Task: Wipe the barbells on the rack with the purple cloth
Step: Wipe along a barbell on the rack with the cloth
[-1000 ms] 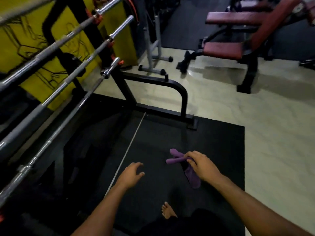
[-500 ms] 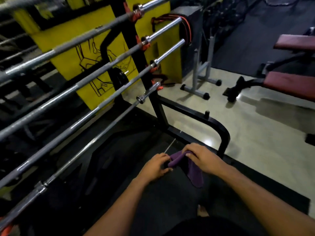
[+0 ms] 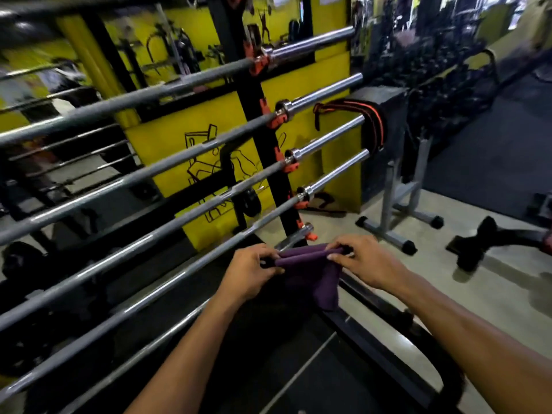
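Now readying: left hand [image 3: 249, 271] and right hand [image 3: 363, 264] each pinching the cloth [image 3: 310, 274] taut, unwiped bars [image 3: 167, 162] beside; next, probably wrapping it round one.

Both forearms are bare from the lower edge of the view to the wrists, with no sleeve on either. The left hand [image 3: 249, 274] and right hand [image 3: 369, 262] are bare too: no gloves, rings, watch or bands. Fingernails are short and plain. The rest of the body is out of view.
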Tool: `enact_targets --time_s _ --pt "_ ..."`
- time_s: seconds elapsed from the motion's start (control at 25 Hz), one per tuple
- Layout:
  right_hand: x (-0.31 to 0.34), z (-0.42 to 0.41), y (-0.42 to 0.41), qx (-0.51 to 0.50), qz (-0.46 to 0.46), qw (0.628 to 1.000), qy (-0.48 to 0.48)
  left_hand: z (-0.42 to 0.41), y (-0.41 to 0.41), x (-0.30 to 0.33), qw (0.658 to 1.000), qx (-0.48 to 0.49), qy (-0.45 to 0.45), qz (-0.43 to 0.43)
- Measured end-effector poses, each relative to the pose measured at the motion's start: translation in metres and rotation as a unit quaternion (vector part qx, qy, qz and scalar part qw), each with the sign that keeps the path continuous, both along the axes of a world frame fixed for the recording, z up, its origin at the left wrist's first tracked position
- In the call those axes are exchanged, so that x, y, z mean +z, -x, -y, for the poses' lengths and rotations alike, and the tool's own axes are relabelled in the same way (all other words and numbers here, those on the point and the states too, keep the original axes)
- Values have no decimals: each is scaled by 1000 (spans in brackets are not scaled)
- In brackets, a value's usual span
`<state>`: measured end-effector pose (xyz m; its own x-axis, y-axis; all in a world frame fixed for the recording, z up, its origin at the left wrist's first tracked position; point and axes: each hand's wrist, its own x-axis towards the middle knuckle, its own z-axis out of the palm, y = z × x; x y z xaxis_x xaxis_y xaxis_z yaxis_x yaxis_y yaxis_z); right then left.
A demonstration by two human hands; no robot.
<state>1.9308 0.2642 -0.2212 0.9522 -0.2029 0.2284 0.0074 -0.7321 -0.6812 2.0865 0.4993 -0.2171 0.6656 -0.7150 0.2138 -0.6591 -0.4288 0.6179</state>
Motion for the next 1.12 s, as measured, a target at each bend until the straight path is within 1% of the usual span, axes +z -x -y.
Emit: enact_targets --time_s 0.12,0.2,0.28,0.36,0.4,0.44,0.52,0.56,0.6,0.64,0.72,0.8,0.84,0.88,0.92,0.96,1.0,1.04,1.08,1.12 --pt "20 29 -41 -27 37 999 -14 33 -39 26 997 6 44 -66" --pt "36 50 -71 -32 69 996 -46 59 -68 43 992 -11 76 -99" --pt "55 72 -102 -32 116 987 -111 84 -95 64 988 -40 97 -109" --pt "63 98 -127 -37 153 963 -218 108 -119 86 984 -72 111 -117" --pt "59 107 -134 -34 150 949 -274 119 -126 95 978 -98 121 -138" --pt "51 116 -140 -24 128 938 -322 134 -135 102 971 -127 128 -158" --pt "26 126 -151 -7 26 918 -395 170 -150 109 963 -173 112 -173" --pt "14 128 -156 -1 -9 903 -430 189 -160 108 963 -183 96 -175" --pt "2 130 -161 -2 -18 883 -469 208 -170 106 964 -188 82 -170" --pt "-5 133 -166 -10 -8 858 -513 225 -181 103 965 -191 70 -166" --pt "-5 141 -177 -37 21 797 -602 255 -202 98 967 -196 46 -154" --pt "-1 156 -190 -61 51 748 -659 282 -221 100 969 -203 19 -140" --pt "-1 166 -198 -71 62 733 -674 297 -231 103 971 -209 -3 -117" --pt "2 177 -206 -86 72 727 -678 312 -241 108 973 -214 -25 -85" --pt "4 191 -214 -109 84 727 -672 326 -253 114 975 -217 -47 -28" --pt "6 207 -222 -139 100 734 -657 343 -269 120 972 -220 -65 49" --pt "8 226 -231 -170 124 746 -632 358 -285 129 959 -227 -90 143" --pt "9 243 -238 -197 148 761 -601 372 -302 138 937 -237 -110 230" --pt "10 260 -247 -227 168 778 -561 387 -319 148 915 -242 -128 296" --pt "8 279 -258 -253 187 790 -526 404 -337 158 897 -242 -144 342"
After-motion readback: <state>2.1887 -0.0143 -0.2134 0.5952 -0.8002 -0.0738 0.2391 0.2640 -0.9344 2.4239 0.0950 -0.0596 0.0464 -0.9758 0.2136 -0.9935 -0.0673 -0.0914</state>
